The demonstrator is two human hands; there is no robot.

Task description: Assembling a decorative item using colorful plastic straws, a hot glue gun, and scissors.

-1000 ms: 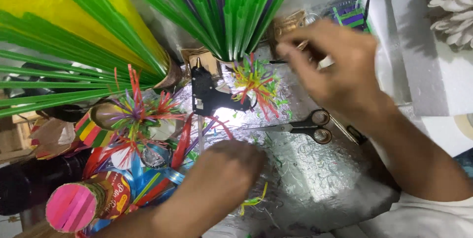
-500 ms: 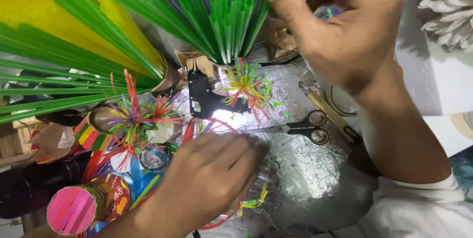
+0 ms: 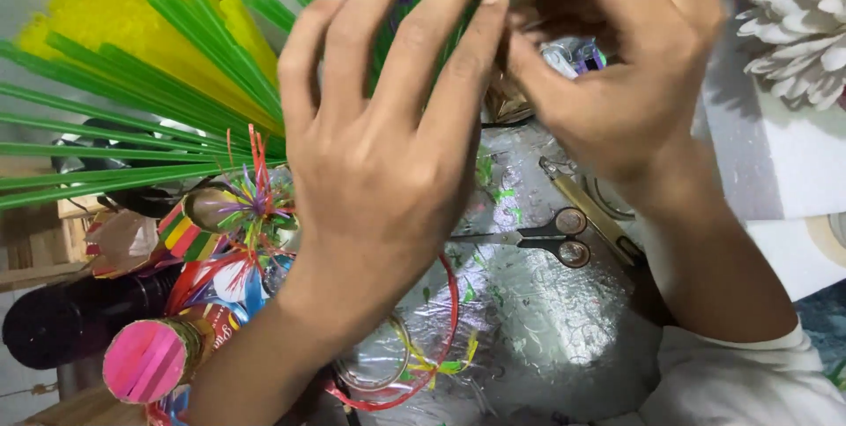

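Two bare hands raised together over a fan of green drinking straws, above a craft surface covered in crinkled silver foil.

The left hand [image 3: 379,162], which half a second ago lay low on the foil beside the coloured paper rolls, has come up with fingers spread and straight, holding nothing visible, its fingertips over the green and purple straws [image 3: 211,82]. The right hand [image 3: 617,82] has drawn in to meet it, fingers curled; whether it pinches anything cannot be told (the view is blurred there). Both hands now work at the same spot on the straw bundle. Scissors [image 3: 551,239] lie untouched on the foil [image 3: 564,338] just right of the left wrist; a pink-ended roll [image 3: 145,360] sits left of that wrist, unmoved.
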